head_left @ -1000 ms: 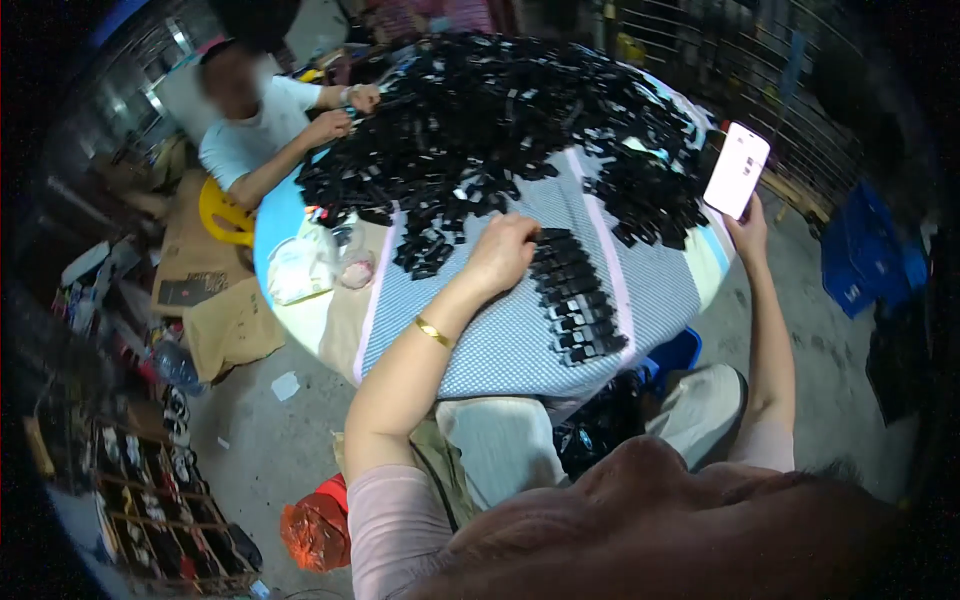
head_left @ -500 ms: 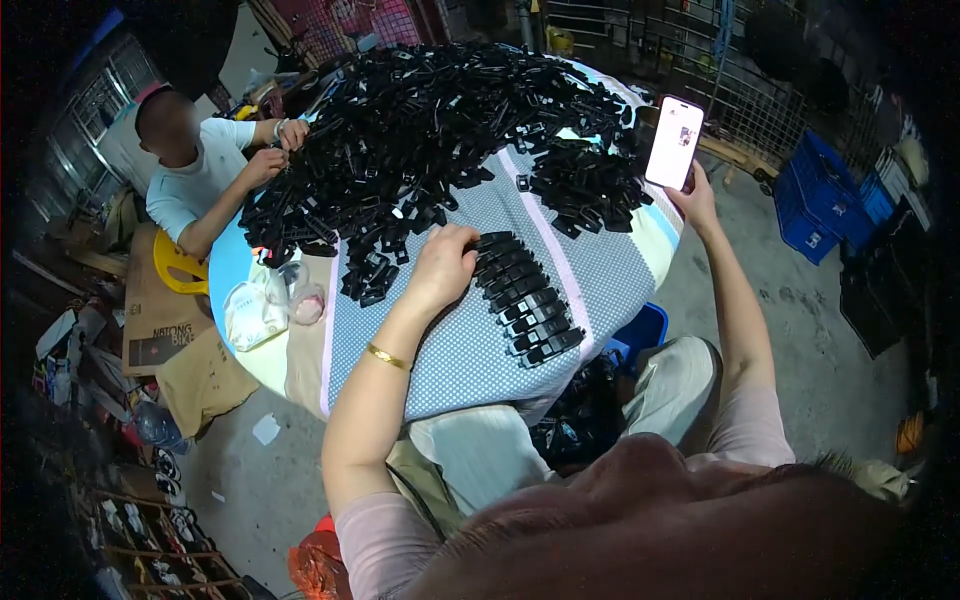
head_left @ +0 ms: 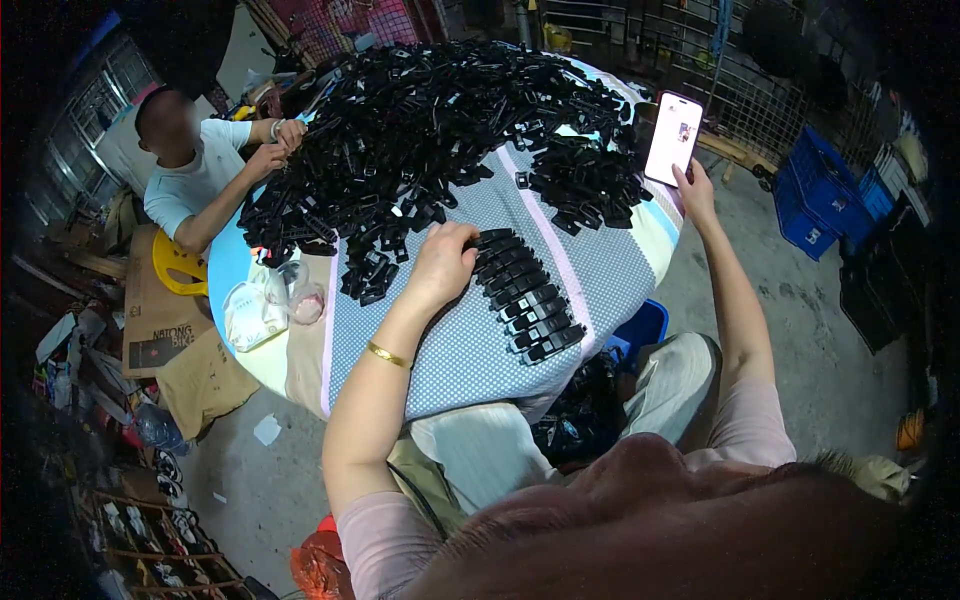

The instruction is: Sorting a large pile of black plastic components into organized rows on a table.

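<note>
On the patterned tablecloth point(head_left: 470, 375) lies a neat row of black plastic buckle-like parts point(head_left: 530, 300), side by side. My left hand point(head_left: 442, 265), with a gold bangle at the wrist, is at the row's far end. Its fingers are curled on the left end of the farthest part; the fingertips are partly hidden. Out to the right my right hand point(head_left: 698, 190) holds a smartphone point(head_left: 673, 138) upright with its screen lit. The thumb lies over the screen's lower edge. A large heap of the same black parts point(head_left: 400, 130) covers the table's far half.
At the far left a co-worker point(head_left: 190, 165) has both hands at the heap's edge. A plastic bag point(head_left: 252, 315) sits on the table's left side. Blue crates point(head_left: 815, 200) stand on the floor at right, a blue bin point(head_left: 640, 330) below the table edge, a yellow stool point(head_left: 178, 268) at left.
My right thumb has moved from the phone's side onto its lower screen. The phone has shifted very slightly. My left hand stays in place at the row.
</note>
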`<state>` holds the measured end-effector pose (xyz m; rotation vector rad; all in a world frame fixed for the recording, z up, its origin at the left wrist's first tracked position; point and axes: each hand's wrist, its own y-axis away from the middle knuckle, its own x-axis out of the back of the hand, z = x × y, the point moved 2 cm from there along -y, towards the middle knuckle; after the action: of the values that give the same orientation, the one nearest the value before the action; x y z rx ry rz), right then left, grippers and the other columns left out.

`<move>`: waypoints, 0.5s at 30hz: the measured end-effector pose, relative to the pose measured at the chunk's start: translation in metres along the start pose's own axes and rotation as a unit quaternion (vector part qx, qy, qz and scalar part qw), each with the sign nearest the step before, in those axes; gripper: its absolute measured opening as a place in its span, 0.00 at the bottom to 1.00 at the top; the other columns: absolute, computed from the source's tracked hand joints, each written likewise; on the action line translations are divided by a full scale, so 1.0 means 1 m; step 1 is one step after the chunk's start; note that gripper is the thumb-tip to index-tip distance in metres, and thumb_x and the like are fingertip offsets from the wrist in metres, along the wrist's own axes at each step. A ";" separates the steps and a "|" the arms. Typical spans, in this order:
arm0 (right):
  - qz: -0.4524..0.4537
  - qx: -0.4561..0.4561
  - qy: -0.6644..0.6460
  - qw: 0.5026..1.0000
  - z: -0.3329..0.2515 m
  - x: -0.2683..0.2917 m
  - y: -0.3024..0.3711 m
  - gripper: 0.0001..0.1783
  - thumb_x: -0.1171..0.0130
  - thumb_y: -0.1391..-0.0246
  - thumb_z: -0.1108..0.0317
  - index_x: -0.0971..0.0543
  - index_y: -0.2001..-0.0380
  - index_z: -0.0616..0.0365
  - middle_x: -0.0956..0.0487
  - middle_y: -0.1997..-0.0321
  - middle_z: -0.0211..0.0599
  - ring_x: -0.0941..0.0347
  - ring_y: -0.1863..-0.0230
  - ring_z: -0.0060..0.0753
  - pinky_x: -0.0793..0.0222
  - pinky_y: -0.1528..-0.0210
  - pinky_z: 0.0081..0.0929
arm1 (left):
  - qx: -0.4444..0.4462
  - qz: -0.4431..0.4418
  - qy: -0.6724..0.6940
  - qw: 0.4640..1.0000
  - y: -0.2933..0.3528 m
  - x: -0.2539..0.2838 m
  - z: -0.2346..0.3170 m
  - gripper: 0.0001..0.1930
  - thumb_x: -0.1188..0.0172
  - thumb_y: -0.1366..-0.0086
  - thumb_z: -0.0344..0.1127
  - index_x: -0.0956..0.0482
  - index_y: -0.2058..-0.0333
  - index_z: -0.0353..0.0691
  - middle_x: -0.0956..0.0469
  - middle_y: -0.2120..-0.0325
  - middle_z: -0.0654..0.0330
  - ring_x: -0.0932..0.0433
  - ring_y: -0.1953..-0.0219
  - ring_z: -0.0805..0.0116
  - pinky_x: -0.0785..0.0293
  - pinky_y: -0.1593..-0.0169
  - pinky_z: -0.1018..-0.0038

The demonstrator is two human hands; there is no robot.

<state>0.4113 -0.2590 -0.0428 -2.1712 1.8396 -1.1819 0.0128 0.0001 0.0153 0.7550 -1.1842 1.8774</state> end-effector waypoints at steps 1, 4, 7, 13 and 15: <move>-0.014 -0.025 -0.021 0.999 -0.002 0.000 -0.001 0.31 0.35 0.51 0.66 0.32 0.45 0.64 0.21 0.60 0.38 0.26 0.60 0.25 0.30 0.58 0.24 | 0.001 0.000 -0.001 1.000 0.001 0.000 -0.001 0.11 0.43 0.46 0.28 0.24 0.62 0.34 0.25 0.66 0.50 0.28 0.59 0.51 0.32 0.52 0.63; -0.034 -0.020 -0.085 0.996 -0.006 -0.002 0.005 0.32 0.35 0.52 0.65 0.33 0.45 0.64 0.21 0.60 0.39 0.24 0.60 0.27 0.29 0.58 0.24 | 0.002 -0.002 0.002 1.000 0.001 0.001 -0.001 0.11 0.43 0.46 0.28 0.24 0.62 0.34 0.25 0.66 0.50 0.28 0.58 0.51 0.32 0.52 0.63; -0.021 0.032 -0.147 0.988 0.003 -0.004 0.005 0.37 0.32 0.55 0.65 0.36 0.43 0.65 0.22 0.56 0.42 0.23 0.59 0.31 0.29 0.57 0.24 | 0.021 -0.028 0.001 0.999 -0.001 0.001 0.002 0.12 0.44 0.45 0.27 0.23 0.60 0.34 0.25 0.62 0.51 0.29 0.57 0.51 0.32 0.49 0.63; 0.043 0.038 -0.095 0.994 -0.005 -0.008 0.006 0.47 0.29 0.61 0.62 0.41 0.40 0.65 0.27 0.49 0.50 0.27 0.52 0.38 0.31 0.51 0.30 | 0.019 -0.029 0.001 0.999 -0.002 0.002 0.002 0.12 0.43 0.45 0.27 0.23 0.61 0.34 0.24 0.62 0.51 0.29 0.57 0.51 0.32 0.50 0.63; 0.087 0.060 -0.075 0.992 -0.009 -0.011 0.006 0.49 0.28 0.62 0.59 0.41 0.40 0.65 0.28 0.48 0.52 0.28 0.50 0.41 0.32 0.49 0.33 | 0.021 -0.027 -0.001 0.999 -0.002 0.001 0.000 0.12 0.43 0.45 0.27 0.23 0.61 0.35 0.24 0.63 0.51 0.29 0.57 0.51 0.32 0.50 0.63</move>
<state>0.4017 -0.2471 -0.0452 -1.9342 1.8037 -1.0340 0.0137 0.0004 0.0171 0.8051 -1.1165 1.8624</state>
